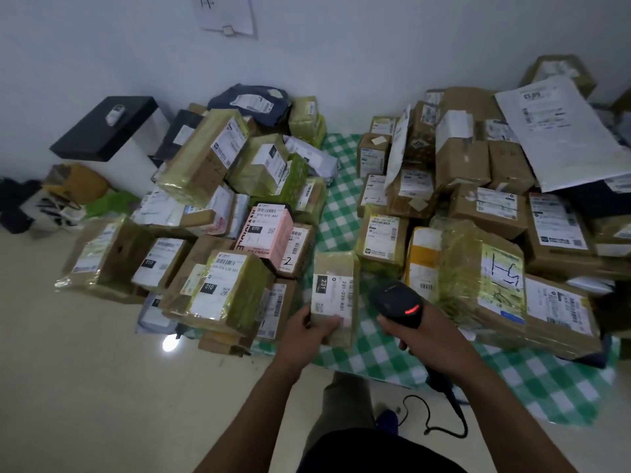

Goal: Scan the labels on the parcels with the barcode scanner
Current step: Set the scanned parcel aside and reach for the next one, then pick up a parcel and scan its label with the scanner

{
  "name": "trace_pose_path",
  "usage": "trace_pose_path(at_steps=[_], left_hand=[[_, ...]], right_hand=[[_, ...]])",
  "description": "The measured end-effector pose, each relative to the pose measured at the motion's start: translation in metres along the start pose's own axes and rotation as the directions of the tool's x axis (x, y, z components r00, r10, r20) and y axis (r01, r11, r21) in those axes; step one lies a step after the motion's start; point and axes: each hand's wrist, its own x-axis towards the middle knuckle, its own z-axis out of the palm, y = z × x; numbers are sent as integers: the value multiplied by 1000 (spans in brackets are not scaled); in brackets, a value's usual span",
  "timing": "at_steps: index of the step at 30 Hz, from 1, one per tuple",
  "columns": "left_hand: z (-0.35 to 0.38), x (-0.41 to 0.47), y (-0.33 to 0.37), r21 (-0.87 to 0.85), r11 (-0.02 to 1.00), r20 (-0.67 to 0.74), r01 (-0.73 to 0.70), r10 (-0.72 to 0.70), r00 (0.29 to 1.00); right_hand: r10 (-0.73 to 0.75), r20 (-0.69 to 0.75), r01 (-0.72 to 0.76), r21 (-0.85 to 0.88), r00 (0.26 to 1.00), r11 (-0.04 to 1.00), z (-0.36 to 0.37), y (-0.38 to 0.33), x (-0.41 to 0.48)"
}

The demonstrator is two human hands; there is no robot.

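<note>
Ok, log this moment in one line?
left hand: holds parcel, label up | right hand: grips scanner, red light lit | scanner beside parcel

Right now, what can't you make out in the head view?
- Barcode on the held parcel: blurred and too small, and the left hand covers the label's near end.
- The scanner: its window faces away, and the trigger is hidden under the right hand.
- The right pile: cut off by the frame's right edge.
- The left pile: lower parcels are buried under upper ones.
</note>
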Motion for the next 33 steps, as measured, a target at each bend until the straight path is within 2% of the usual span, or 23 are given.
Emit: trace_pose_path(at_steps=[8, 14, 27, 33], left_hand=[[-31, 37, 59, 277, 957, 71, -81, 63, 995], [-31, 61, 76, 440, 892, 118, -102, 55, 992], [-33, 68, 77, 508, 860, 91, -48, 2, 996], [-34, 65, 78, 495, 868, 70, -32, -4, 998]], right_hand=[[-54, 45, 58, -100, 998, 993, -2, -6, -2], [-32, 39, 35, -86, 999, 996, -6, -3, -4], [-28, 70, 41, -186, 997, 982, -6, 3, 0], [-45, 87, 59, -163, 995, 985, -8, 1, 2]])
